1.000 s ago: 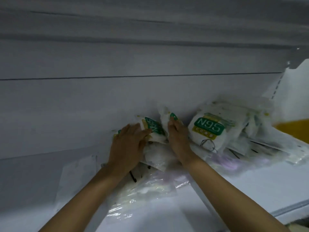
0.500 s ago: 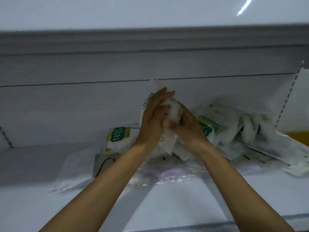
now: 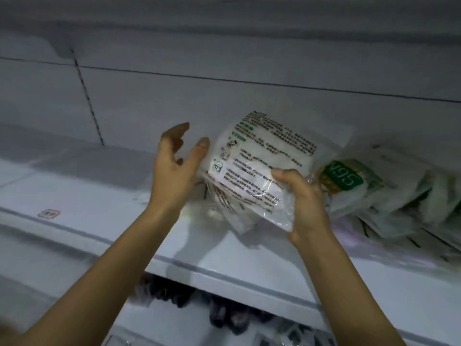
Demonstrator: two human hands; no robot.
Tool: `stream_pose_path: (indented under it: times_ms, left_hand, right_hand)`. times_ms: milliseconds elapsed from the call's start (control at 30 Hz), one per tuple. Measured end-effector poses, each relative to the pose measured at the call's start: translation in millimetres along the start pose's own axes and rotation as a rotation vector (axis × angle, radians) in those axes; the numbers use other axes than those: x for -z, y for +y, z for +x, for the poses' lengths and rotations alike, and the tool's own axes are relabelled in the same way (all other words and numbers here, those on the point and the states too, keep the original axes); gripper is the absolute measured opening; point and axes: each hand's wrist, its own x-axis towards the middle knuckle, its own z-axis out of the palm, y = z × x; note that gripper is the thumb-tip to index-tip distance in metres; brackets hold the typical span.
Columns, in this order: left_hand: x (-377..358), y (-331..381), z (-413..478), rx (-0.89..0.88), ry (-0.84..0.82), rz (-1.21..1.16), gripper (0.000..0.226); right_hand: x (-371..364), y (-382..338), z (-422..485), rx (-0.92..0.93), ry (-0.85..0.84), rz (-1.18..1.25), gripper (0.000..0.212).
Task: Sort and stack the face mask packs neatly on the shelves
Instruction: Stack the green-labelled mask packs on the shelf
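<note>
clear mask packs (image 3: 252, 176) in right hand (image 3: 303, 196)

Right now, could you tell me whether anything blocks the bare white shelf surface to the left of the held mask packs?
Nothing visible does: the white shelf left of the clear-wrapped mask packs shows only a small flat sticker.
</note>
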Motion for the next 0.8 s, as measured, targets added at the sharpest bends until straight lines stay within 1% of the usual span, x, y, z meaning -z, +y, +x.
stream_pose_path:
  times_ms: [33, 67, 100, 133, 167, 200, 233, 267, 300, 333, 367, 400, 433, 467, 500, 533, 567, 600, 633, 700, 733, 800]
  left_hand:
    - [13, -5, -4, 0.134, -0.017, -0.065, 0.054]
    - [26, -10, -11, 0.254, -0.046, -0.131, 0.069]
    - [39, -16, -19, 0.337, -0.066, -0.184, 0.08]
    - [50, -21, -29, 0.379, -0.059, -0.212, 0.084]
    - [60, -23, -39, 0.399, -0.006, -0.221, 0.084]
    - [71, -24, -48, 0.391, 0.095, -0.201, 0.083]
    - [83, -24, -56, 0.332, 0.233, -0.116, 0.082]
    - [96, -21, -65, 0.212, 0.36, 0.015, 0.079]
    - [110, -19, -73, 0.065, 0.434, 0.149, 0.074]
    - [124, -17, -80, -0.053, 0.416, 0.263, 0.071]
    - [135, -15, -86, -0.102, 0.315, 0.358, 0.075]
    - [143, -14, -92, -0.079, 0.184, 0.434, 0.084]
    - [150, -15, -96, -0.021, 0.075, 0.481, 0.099]
    - [159, -14, -99, 0.036, 0.025, 0.461, 0.112]
    - [172, -11, -100, 0.06, 0.035, 0.357, 0.118]
    - [189, -8, -99, 0.046, 0.08, 0.243, 0.116]
    - [208, -4, -99, 0.022, 0.141, 0.16, 0.108]
    - [231, -1, -98, 0.002, 0.206, 0.108, 0.094]
    - [254, 1, -98, -0.01, 0.271, 0.07, 0.079]
    - [300, 1, -100, -0.012, 0.372, 0.034, 0.065]
    - [325, 1, -101, -0.003, 0.419, 0.003, 0.061]
    - [379, 7, -108, 0.027, 0.529, -0.109, 0.054]
  right_hand:
    - [-6, 6, 0, -0.042, -0.04, 0.006, 0.062]
    - [-14, 13, -1, -0.088, -0.078, 0.014, 0.062]
    - [-22, 21, -2, -0.124, -0.119, 0.018, 0.057]
    - [-32, 29, -5, -0.147, -0.152, 0.012, 0.055]
    - [-42, 37, -9, -0.162, -0.177, -0.01, 0.054]
    - [-54, 45, -15, -0.172, -0.2, -0.042, 0.05]
    - [-66, 52, -21, -0.161, -0.223, -0.076, 0.041]
    - [-78, 61, -28, -0.149, -0.231, -0.109, 0.031]
    - [-92, 68, -37, -0.142, -0.245, -0.141, 0.028]
    - [-107, 75, -46, -0.138, -0.279, -0.172, 0.028]
    - [-121, 85, -54, -0.131, -0.348, -0.194, 0.03]
    - [-136, 91, -65, -0.15, -0.451, -0.195, 0.033]
    - [-151, 98, -75, -0.198, -0.564, -0.178, 0.04]
    - [-166, 102, -86, -0.272, -0.667, -0.139, 0.046]
    - [-180, 108, -95, -0.322, -0.728, -0.116, 0.049]
    - [-194, 111, -102, -0.352, -0.755, -0.097, 0.055]
    - [-206, 117, -107, -0.359, -0.761, -0.084, 0.062]
    - [-221, 124, -111, -0.351, -0.761, -0.085, 0.066]
    - [-235, 134, -115, -0.318, -0.765, -0.122, 0.062]
    - [-271, 157, -130, -0.211, -0.816, -0.23, 0.041]
    - [-292, 168, -142, -0.144, -0.867, -0.288, 0.036]
    - [-335, 196, -167, -0.002, -0.98, -0.393, 0.036]
